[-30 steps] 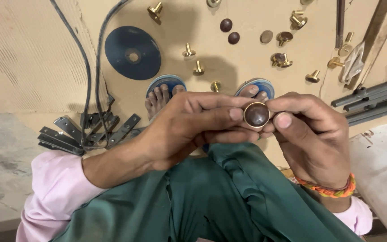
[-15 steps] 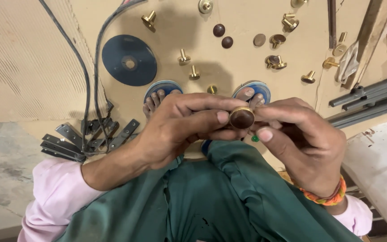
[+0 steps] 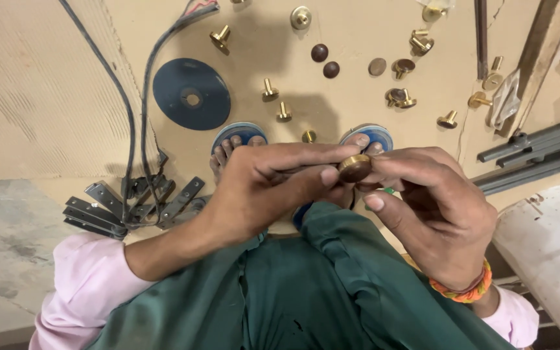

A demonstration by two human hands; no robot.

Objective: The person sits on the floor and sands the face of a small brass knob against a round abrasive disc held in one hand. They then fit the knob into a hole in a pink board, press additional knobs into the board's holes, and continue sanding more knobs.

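Observation:
My left hand [image 3: 260, 188] and my right hand [image 3: 432, 207] meet in front of my knees, both gripping one small brass knob [image 3: 354, 168] with a dark brown round cap. Left thumb and fingers pinch it from the left; right fingers hold it from the right. The knob's cap is tilted, showing its brass rim. My right wrist wears an orange braided band [image 3: 465, 291]. Below the hands are my green trousers [image 3: 306, 291] and my sandalled feet [image 3: 238, 139] on the board.
Several brass knobs [image 3: 270, 91] and dark caps [image 3: 325, 61] lie scattered on the tan board. A blue disc [image 3: 192, 94] lies left of them, black cables [image 3: 131, 129] run down to grey metal brackets [image 3: 124, 204]. Grey metal rails [image 3: 533, 152] lie at right.
The knob has turned between my fingers: its dark cap faced the camera before and now tilts away, showing the brass rim. Both hands stayed together, shifting slightly.

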